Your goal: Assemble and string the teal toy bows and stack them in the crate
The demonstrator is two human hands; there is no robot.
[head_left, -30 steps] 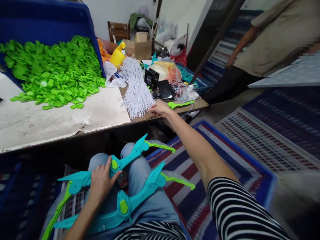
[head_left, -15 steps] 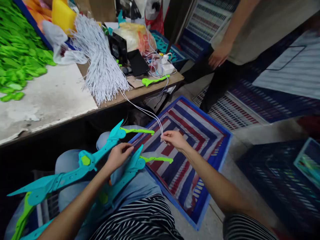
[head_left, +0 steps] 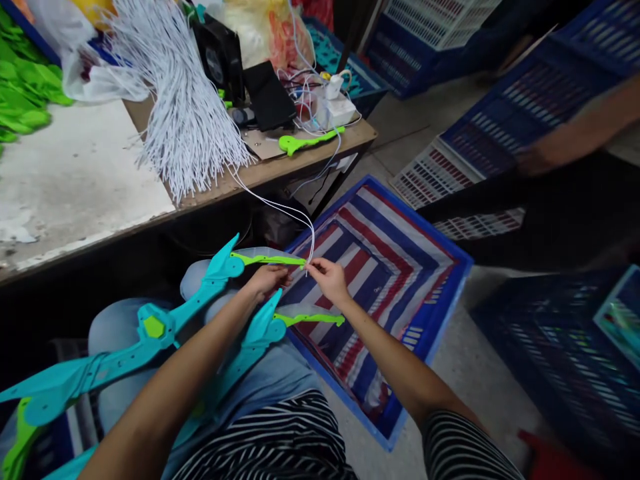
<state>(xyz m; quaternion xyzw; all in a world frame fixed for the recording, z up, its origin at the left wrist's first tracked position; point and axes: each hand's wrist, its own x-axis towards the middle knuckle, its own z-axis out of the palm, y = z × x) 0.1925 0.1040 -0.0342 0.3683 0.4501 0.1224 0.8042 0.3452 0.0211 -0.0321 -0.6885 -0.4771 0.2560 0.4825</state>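
Two turquoise toy bows lie across my lap, the upper bow (head_left: 200, 293) and the lower bow (head_left: 257, 347). Each has a lime-green limb at its right end. My right hand (head_left: 327, 279) pinches two thin white cords (head_left: 311, 233) close to their ends, right at the tip of the upper green limb (head_left: 270, 259). Just under that limb is my left hand (head_left: 270, 280), its fingers loosely apart and reaching toward the tip; whether they touch the limb is unclear. The cords trail back to a thick bundle of white cords (head_left: 187, 107) on the table.
Below my hands stands a blue crate (head_left: 435, 333) lined with striped cloth. The table (head_left: 90, 160) holds green parts, a black fan (head_left: 217, 60), a power strip (head_left: 335, 110) and a loose green piece (head_left: 310, 141). Another person's arm (head_left: 580, 137) shows at right, near stacked crates.
My right hand has brought the cord ends left to the upper green limb's tip. My left hand has moved right and up under that limb. The other person has shifted right.
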